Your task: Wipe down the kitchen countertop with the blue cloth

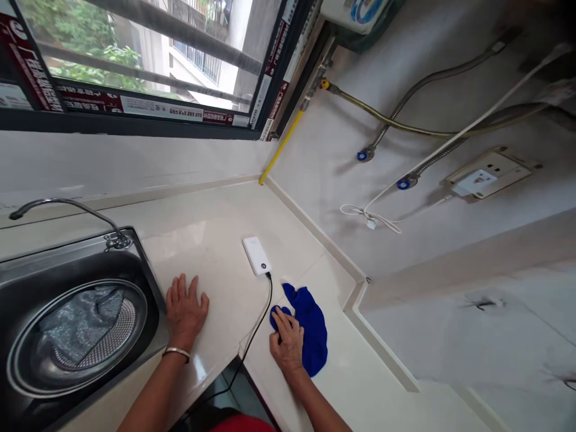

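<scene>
My left hand (pixel 185 309) lies flat on the cream countertop (pixel 211 240), fingers stretched out, just right of the steel sink (pixel 27 270). A metal bangle circles that wrist. My right hand (pixel 287 342) presses down on a blue cloth (pixel 310 327) spread on the counter, fingers laid over its left edge. A white power bank (pixel 256 255) lies just beyond the cloth, with a black cable (pixel 258 324) running from it toward me over the counter edge.
The sink holds a round metal strainer basin with a grey cloth (pixel 81 321) in it, under a curved tap (pixel 67 207). A window (pixel 135 60) sits behind. The right wall carries hoses, blue valves (pixel 362 155), a white cord (pixel 373 216), a socket (pixel 488 174) and a yellow pipe (pixel 281 147).
</scene>
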{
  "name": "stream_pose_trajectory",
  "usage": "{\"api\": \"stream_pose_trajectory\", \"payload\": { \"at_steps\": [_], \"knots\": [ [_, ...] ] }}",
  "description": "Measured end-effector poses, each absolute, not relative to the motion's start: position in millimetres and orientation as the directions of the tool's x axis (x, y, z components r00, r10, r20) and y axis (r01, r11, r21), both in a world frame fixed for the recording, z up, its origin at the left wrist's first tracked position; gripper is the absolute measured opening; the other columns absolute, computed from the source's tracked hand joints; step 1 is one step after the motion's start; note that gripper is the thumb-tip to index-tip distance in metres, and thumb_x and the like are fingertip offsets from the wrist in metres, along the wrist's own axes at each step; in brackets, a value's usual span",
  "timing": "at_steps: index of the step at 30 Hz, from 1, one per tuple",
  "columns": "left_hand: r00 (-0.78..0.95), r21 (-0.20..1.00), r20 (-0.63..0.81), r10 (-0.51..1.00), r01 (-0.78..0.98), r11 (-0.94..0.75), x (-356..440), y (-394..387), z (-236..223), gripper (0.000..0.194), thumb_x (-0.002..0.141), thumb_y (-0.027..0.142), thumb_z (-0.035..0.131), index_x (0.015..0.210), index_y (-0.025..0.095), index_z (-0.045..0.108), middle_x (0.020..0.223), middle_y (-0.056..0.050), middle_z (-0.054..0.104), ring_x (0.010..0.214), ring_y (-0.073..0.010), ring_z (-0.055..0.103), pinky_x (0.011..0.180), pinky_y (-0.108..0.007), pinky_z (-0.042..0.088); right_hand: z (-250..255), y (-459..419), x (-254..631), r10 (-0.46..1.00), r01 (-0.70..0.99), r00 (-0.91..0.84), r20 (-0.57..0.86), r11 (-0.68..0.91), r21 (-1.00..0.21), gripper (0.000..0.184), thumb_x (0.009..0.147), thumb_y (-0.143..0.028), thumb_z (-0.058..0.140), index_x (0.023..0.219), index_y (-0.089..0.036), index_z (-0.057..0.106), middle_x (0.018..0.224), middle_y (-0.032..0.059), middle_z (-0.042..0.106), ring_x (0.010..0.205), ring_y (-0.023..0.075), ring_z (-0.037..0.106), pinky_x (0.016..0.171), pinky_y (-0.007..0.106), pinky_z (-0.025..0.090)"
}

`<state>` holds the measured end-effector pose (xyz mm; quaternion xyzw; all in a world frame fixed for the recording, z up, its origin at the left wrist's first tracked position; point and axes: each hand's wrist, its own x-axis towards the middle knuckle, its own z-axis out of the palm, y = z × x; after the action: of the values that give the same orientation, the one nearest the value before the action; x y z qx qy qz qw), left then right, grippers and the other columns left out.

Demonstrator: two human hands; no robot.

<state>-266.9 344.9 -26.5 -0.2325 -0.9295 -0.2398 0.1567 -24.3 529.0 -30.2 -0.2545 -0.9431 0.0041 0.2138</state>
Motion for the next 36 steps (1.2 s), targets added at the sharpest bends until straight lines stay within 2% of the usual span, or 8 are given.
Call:
{"api": "stream_pose_trajectory", "payload": {
  "at_steps": [12,16,19,23,26,31,36],
  "knots": [
    [-0.848,0.391,0.39,0.358,0.505,0.77,-266,344,-30,0.05,0.094,0.031,0.041,0.138,0.01,0.054,0.152,-0.022,0.037,0.146,-0.0355,0.027,0.121,-0.054,0.026,-37,555,-45,0.496,0.508,-0.754,0.43,0.856,-0.097,0.055,0.081,-0.009,0.043,0.13,-0.023,0.064,0.134,0.0056,0.064,0.114,0.0255,0.051,0.09,0.04,0.038],
    [-0.858,0.406,0.364,0.363,0.497,0.767,-265,344,-29,0.05,0.093,0.03,0.043,0.138,0.011,0.054,0.153,-0.021,0.037,0.148,-0.0343,0.026,0.121,-0.053,0.026,-37,568,-60,0.519,0.532,-0.763,0.385,0.843,-0.081,0.057,0.08,-0.011,0.043,0.133,-0.023,0.063,0.137,0.0065,0.062,0.115,0.0273,0.051,0.089,0.04,0.039],
    [-0.862,0.404,0.363,0.354,0.488,0.774,-265,343,-28,0.05,0.092,0.03,0.045,0.138,0.011,0.054,0.153,-0.02,0.038,0.147,-0.034,0.026,0.121,-0.053,0.026,-33,576,-72,0.526,0.537,-0.785,0.328,0.841,-0.066,0.065,0.08,-0.011,0.043,0.142,-0.025,0.055,0.144,0.0065,0.057,0.12,0.029,0.048,0.091,0.043,0.039],
    [-0.862,0.408,0.372,0.345,0.485,0.773,-266,344,-29,0.05,0.092,0.03,0.044,0.137,0.011,0.055,0.152,-0.02,0.038,0.147,-0.0339,0.028,0.121,-0.052,0.026,-27,582,-80,0.467,0.482,-0.843,0.266,0.876,-0.009,0.071,0.08,-0.01,0.041,0.149,-0.026,0.047,0.151,0.0052,0.049,0.13,0.0306,0.042,0.099,0.049,0.036],
    [-0.859,0.416,0.378,0.346,0.491,0.766,-266,344,-30,0.05,0.093,0.03,0.043,0.136,0.01,0.056,0.151,-0.021,0.039,0.146,-0.0346,0.028,0.121,-0.052,0.025,-23,580,-78,0.434,0.449,-0.873,0.222,0.893,0.018,0.074,0.08,-0.008,0.039,0.151,-0.026,0.043,0.154,0.004,0.046,0.135,0.0298,0.039,0.101,0.049,0.035],
    [-0.843,0.389,0.42,0.337,0.503,0.772,-268,345,-36,0.05,0.093,0.031,0.042,0.135,0.011,0.057,0.151,-0.02,0.04,0.145,-0.0343,0.03,0.121,-0.051,0.027,-21,563,-58,0.282,0.284,-0.947,0.156,0.959,-0.01,0.082,0.075,-0.005,0.04,0.153,-0.028,0.038,0.155,0.0019,0.044,0.143,0.0273,0.033,0.104,0.049,0.035],
    [-0.828,0.359,0.454,0.329,0.508,0.783,-270,345,-43,0.05,0.093,0.032,0.039,0.134,0.011,0.057,0.15,-0.021,0.041,0.145,-0.0341,0.031,0.121,-0.051,0.027,-24,537,-16,0.158,0.151,-0.977,0.141,0.987,-0.057,0.09,0.069,-0.005,0.042,0.155,-0.032,0.035,0.155,0.0009,0.044,0.144,0.0288,0.035,0.105,0.053,0.037]
  ]
}}
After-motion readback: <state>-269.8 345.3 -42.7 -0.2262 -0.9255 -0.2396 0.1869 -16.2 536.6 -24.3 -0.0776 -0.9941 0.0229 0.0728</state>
